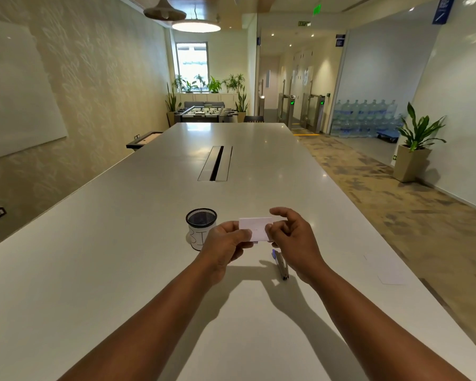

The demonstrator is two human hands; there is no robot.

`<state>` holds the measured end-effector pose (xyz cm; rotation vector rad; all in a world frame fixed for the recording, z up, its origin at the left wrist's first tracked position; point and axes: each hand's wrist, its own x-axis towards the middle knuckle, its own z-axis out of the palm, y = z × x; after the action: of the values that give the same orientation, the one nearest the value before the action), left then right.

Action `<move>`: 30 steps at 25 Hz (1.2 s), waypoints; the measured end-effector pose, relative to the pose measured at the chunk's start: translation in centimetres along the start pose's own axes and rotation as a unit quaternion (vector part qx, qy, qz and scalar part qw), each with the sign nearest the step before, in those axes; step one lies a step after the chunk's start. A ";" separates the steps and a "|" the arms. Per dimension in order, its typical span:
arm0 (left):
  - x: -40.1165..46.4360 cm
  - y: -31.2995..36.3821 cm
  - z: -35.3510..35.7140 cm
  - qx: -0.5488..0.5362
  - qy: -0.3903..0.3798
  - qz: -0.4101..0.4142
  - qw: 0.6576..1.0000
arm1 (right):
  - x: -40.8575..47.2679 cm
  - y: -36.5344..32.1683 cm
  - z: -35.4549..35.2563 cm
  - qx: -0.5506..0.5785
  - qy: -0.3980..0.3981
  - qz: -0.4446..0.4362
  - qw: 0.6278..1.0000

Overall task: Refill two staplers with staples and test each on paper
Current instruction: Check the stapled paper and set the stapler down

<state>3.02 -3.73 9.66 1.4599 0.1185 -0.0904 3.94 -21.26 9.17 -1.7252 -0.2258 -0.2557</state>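
Note:
A small folded white paper (256, 228) is held above the table between both hands. My left hand (224, 247) pinches its left edge, thumb on top. My right hand (294, 240) pinches its right edge with thumb and fingers, the index finger raised. A faint mark shows near the paper's middle. One stapler (281, 264), grey with a blue tip, lies on the white table (121, 257) just below my right hand, partly hidden by it. I see no second stapler.
A black mesh cup (201, 228) wrapped in a marked white paper stands just left of my left hand. A white sheet (390, 273) lies at the table's right edge. A cable slot (216, 163) sits mid-table. Floor drops off to the right.

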 end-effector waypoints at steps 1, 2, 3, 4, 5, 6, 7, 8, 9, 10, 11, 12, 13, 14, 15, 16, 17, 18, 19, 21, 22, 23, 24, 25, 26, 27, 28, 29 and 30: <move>0.0 0.1 0.0 -0.005 -0.002 0.004 1.000 | -0.1 -0.3 0.0 0.001 0.002 -0.001 1.000; -0.1 0.3 0.0 -0.010 -0.004 0.008 1.000 | -0.1 -0.5 0.0 0.005 0.004 -0.003 1.000; -0.1 0.4 0.0 -0.014 -0.005 0.013 1.000 | -0.1 -0.7 0.0 0.010 0.004 -0.003 1.000; -0.1 0.6 0.0 -0.016 -0.001 0.019 1.000 | -0.1 -0.8 0.0 0.017 0.003 -0.001 1.000; -0.1 0.7 0.0 -0.018 0.006 0.024 1.000 | -0.1 -1.0 -0.1 0.025 0.001 0.004 1.000; -0.2 0.9 0.1 -0.020 0.014 0.028 0.999 | -0.2 -1.1 -0.1 0.036 -0.003 0.011 0.999; -0.3 1.0 0.1 -0.021 0.018 0.032 0.999 | -0.2 -1.3 -0.1 0.049 -0.007 0.021 0.999; -0.3 1.1 0.2 -0.021 0.019 0.037 0.999 | -0.2 -1.4 -0.1 0.065 -0.009 0.031 0.997; -0.5 1.1 0.2 -0.020 0.020 0.042 0.999 | -0.2 -1.6 -0.1 0.083 -0.012 0.042 0.996; -0.6 1.2 0.2 -0.022 0.023 0.046 0.998 | -0.1 -1.7 0.0 0.100 -0.014 0.053 0.993; -0.6 1.3 0.2 -0.026 0.025 0.047 0.998 | 0.0 -1.7 0.0 0.114 -0.015 0.064 0.991; -0.7 1.5 0.2 -0.033 0.023 0.045 0.998 | 0.0 -1.7 0.0 0.124 -0.016 0.076 0.989; -0.8 1.6 0.2 -0.044 0.019 0.040 0.998 | 0.1 -1.7 0.0 0.133 -0.018 0.089 0.987; -0.8 1.8 0.2 -0.056 0.016 0.031 0.998 | 0.1 -1.8 0.0 0.145 -0.021 0.105 0.984; -0.9 1.9 0.3 -0.067 0.016 0.022 0.997 | 0.1 -1.8 -0.1 0.161 -0.025 0.122 0.979; -0.9 2.0 0.3 -0.074 0.017 0.014 0.997 | 0.1 -1.8 -0.2 0.181 -0.028 0.138 0.973; -0.9 2.1 0.3 -0.077 0.019 0.008 0.997 | 0.1 -1.7 -0.3 0.201 -0.030 0.153 0.967; -0.9 2.2 0.4 -0.079 0.021 0.005 0.997 | 0.1 -1.8 -0.3 0.218 -0.030 0.165 0.962; -0.9 2.3 0.5 -0.079 0.024 0.003 0.997 | 0.2 -1.8 -0.3 0.231 -0.029 0.175 0.957; -0.8 2.6 0.6 -0.081 0.028 -0.001 0.996 | 0.4 -2.0 -0.3 0.250 -0.025 0.191 0.949; -0.7 2.7 0.7 -0.081 0.029 -0.003 0.996 | 0.4 -2.0 -0.3 0.257 -0.025 0.196 0.946; -0.7 2.7 0.7 -0.081 0.031 -0.004 0.996 | 0.4 -2.1 -0.4 0.262 -0.025 0.198 0.944; -0.7 2.7 0.8 -0.080 0.033 -0.004 0.996 | 0.4 -2.2 -0.4 0.265 -0.026 0.196 0.944; -0.7 2.7 0.8 -0.080 0.036 -0.005 0.996 | 0.3 -2.3 -0.4 0.264 -0.026 0.191 0.945; -0.6 2.7 0.9 -0.080 0.038 -0.007 0.996 | 0.3 -2.3 -0.4 0.257 -0.025 0.182 0.949; -0.6 2.6 0.9 -0.081 0.041 -0.011 0.996 | 0.2 -2.4 -0.4 0.248 -0.023 0.173 0.953; -0.5 2.6 0.8 -0.084 0.043 -0.016 0.995 | 0.2 -2.5 -0.3 0.239 -0.020 0.164 0.957; -0.5 2.6 0.7 -0.086 0.045 -0.022 0.995 | 0.2 -2.5 -0.3 0.232 -0.017 0.158 0.960; -0.5 2.6 0.7 -0.091 0.045 -0.028 0.994 | 0.2 -2.5 -0.3 0.227 -0.016 0.155 0.961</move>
<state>2.93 -4.11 12.38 1.2794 0.2359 -0.0588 3.35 -21.13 11.66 -1.2844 -0.0296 0.0542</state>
